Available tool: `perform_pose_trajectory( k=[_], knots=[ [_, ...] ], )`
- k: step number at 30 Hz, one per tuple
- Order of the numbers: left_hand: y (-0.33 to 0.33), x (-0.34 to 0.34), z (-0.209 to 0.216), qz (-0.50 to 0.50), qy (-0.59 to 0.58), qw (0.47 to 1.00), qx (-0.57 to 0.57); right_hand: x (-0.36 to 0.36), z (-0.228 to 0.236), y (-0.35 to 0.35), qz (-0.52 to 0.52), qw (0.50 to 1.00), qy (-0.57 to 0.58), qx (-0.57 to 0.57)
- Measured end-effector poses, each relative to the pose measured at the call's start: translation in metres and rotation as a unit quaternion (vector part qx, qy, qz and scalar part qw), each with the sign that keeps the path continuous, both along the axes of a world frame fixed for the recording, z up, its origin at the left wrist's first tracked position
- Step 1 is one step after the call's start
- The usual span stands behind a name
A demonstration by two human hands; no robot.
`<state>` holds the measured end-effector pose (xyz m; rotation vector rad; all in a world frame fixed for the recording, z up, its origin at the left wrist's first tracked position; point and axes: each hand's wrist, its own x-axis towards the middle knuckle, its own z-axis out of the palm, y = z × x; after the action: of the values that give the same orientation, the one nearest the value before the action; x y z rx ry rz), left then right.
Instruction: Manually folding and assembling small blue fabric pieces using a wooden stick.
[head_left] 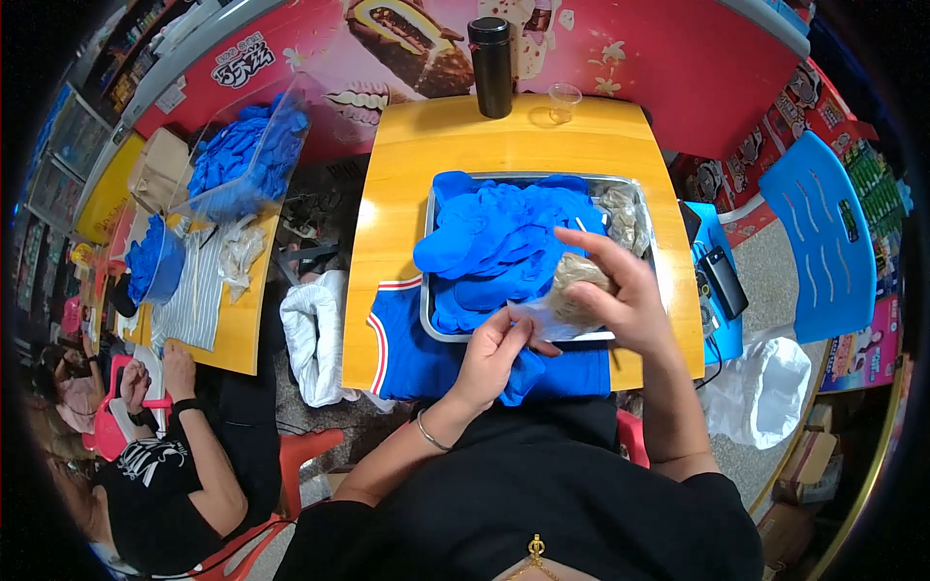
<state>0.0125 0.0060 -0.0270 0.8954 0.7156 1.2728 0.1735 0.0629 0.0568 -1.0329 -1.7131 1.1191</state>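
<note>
My left hand [492,356] is closed in a pinch at the edge of a clear plastic bag [578,290] with tan contents. A bunched blue cloth piece [524,376] hangs just under that hand; whether the fingers hold it too is unclear. Over the bag, my right hand [625,290] has its thumb and index finger spread apart. Both hands are above the near right part of a metal tray [426,312], which is heaped with blue cloth pieces [504,237]. Another clear bag of tan material [625,221] lies at the tray's right side.
A blue garment [397,334] with striped trim lies under the tray on the yellow table [387,208]. At the back stand a black bottle [491,73] and a clear cup [565,102]. To the left, another person [165,474] sits beside bins of blue cloth [242,165]. A blue chair [823,242] stands right.
</note>
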Motion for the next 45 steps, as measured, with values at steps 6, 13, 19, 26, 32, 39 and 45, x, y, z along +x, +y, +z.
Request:
perform_pose_trajectory(
  k=[6, 13, 19, 26, 32, 39, 45],
  knots=[
    [0.002, -0.013, -0.002, -0.008, 0.071, 0.996, -0.049, 0.018, -0.013, 0.036, 0.001, 0.959, -0.226, 0.169],
    [0.002, -0.018, -0.006, -0.022, 0.024, 0.998, -0.052, 0.018, 0.012, 0.045, 0.103, 0.975, -0.146, 0.129],
    [0.005, -0.017, 0.0, -0.02, 0.016, 0.999, -0.034, 0.01, 0.02, 0.051, -0.027, 0.849, -0.391, 0.354],
    [0.006, -0.013, 0.005, 0.01, -0.008, 1.0, -0.004, -0.003, 0.036, 0.037, 0.02, 0.976, -0.144, 0.16],
    [0.008, -0.017, 0.01, -0.121, -0.102, 0.987, 0.023, -0.02, 0.04, 0.019, 0.075, 0.985, -0.07, 0.135],
    [0.004, -0.011, -0.001, -0.114, -0.097, 0.988, -0.021, -0.025, 0.033, 0.006, 0.092, 0.972, -0.095, 0.196],
    [0.007, -0.009, 0.013, -0.015, -0.129, 0.992, -0.001, -0.012, 0.013, -0.008, 0.02, 0.996, -0.039, 0.081]
  ],
)
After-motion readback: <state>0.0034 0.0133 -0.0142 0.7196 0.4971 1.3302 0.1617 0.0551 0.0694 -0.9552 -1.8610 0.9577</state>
